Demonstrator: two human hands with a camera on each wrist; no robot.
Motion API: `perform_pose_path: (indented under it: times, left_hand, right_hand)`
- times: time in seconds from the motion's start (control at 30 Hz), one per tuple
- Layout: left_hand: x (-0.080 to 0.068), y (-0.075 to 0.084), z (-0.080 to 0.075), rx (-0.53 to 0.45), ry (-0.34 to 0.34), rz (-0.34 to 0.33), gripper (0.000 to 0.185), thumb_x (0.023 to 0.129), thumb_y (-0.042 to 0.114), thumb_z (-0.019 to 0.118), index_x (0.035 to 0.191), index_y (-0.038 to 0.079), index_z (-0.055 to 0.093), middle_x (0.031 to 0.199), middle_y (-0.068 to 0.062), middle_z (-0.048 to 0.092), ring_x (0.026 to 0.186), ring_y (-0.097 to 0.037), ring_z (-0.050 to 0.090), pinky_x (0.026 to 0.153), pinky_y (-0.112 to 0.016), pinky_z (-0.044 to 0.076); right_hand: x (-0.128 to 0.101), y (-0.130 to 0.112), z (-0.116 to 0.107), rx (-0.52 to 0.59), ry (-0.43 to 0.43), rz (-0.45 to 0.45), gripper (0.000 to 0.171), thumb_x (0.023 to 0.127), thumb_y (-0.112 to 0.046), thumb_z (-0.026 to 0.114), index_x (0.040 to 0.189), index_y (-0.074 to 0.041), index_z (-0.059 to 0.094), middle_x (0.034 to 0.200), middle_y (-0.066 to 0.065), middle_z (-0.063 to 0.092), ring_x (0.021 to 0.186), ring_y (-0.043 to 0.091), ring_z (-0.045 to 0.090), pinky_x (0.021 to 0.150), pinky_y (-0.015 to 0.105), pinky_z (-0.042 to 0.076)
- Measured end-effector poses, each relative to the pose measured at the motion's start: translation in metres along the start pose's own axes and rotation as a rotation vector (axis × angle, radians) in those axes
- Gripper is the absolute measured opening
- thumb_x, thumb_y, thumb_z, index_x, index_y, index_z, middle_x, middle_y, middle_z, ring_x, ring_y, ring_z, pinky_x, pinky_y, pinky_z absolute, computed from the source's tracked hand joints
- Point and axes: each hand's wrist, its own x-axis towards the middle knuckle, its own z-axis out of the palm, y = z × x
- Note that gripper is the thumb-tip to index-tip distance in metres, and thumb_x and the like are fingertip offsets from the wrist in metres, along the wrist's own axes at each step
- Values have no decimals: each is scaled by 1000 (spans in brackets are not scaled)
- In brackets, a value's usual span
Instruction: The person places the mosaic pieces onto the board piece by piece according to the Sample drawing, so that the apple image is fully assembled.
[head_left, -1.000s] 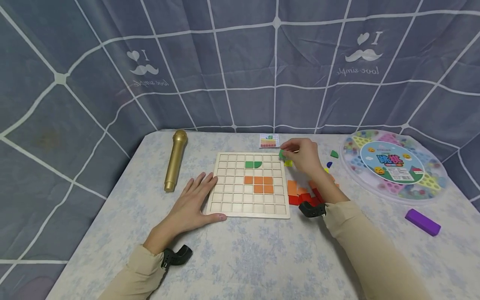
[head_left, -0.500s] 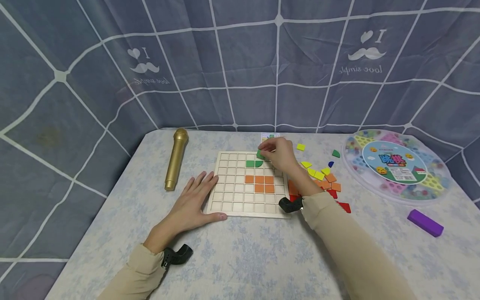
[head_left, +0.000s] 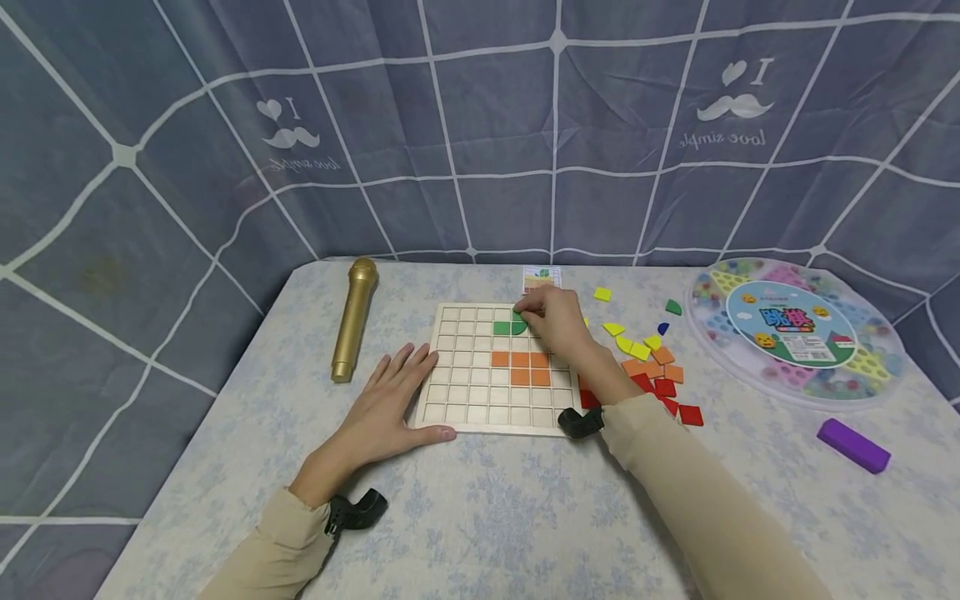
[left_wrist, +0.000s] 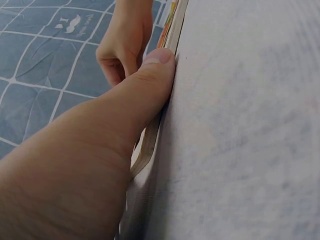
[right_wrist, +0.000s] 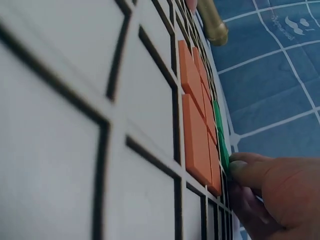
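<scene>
A pale wooden grid board (head_left: 465, 375) lies on the table. My left hand (head_left: 382, 417) rests against its left edge with straight fingers; in the left wrist view its thumb (left_wrist: 145, 80) lies along the front edge. Over the board's far part, my right hand (head_left: 558, 323) pinches a small green tile (head_left: 517, 316), mostly covered by the fingers, at the cell behind a green quarter-round tile (head_left: 518, 329). Left of that one sits a green square tile (head_left: 502, 328). Several orange square tiles (head_left: 519, 359) fill cells nearer the middle, seen close in the right wrist view.
A printed pattern card (head_left: 542, 276) lies behind the board. Loose yellow (head_left: 639, 350), orange and red tiles (head_left: 691, 415) are scattered right of it. Farther right are a round game box (head_left: 787, 325) and a purple block (head_left: 853, 446). A gold microphone (head_left: 352, 321) lies left.
My right hand has carried the green tile leftward from beyond the board's far right corner, then lowered it to a cell behind the green quarter-round. My left hand has stayed in place.
</scene>
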Motion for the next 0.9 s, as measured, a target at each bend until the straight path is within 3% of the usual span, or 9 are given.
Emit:
perform_pose_path:
  times: [0.4, 0.63, 0.83, 0.9]
  left_hand:
    - [0, 0, 0, 0, 6, 11, 116, 80, 66, 80, 167, 9, 30, 174, -13, 26, 163, -36, 17, 133, -59, 10]
    - [2, 1, 1, -1, 5, 8, 115, 81, 66, 80, 167, 9, 30, 174, -13, 26, 163, -37, 17, 132, -60, 10]
    - [1, 2, 1, 0, -1, 0, 116, 80, 66, 80, 168, 9, 29, 175, -12, 25, 164, -36, 16, 133, -59, 9]
    - [1, 2, 1, 0, -3, 0, 116, 81, 66, 80, 168, 9, 28, 175, -12, 25, 164, -36, 15, 133, -59, 9]
  right_hand:
    - [-16, -2, -5, -149, -46, -167, 29, 99, 8, 61, 121, 1, 78, 129, 18, 74, 126, 35, 67, 105, 49, 57]
    - [-22, 1, -19, -102, 12, -41, 28, 101, -2, 65, 127, 4, 74, 126, 22, 73, 113, 39, 71, 101, 51, 59]
    - [-24, 14, -35, -156, 119, 98, 42, 99, -7, 63, 135, 13, 63, 136, 32, 65, 125, 49, 60, 112, 59, 48]
    - [-25, 20, -42, -179, 117, 169, 51, 100, -13, 63, 142, 16, 56, 146, 34, 56, 139, 50, 50, 119, 59, 42]
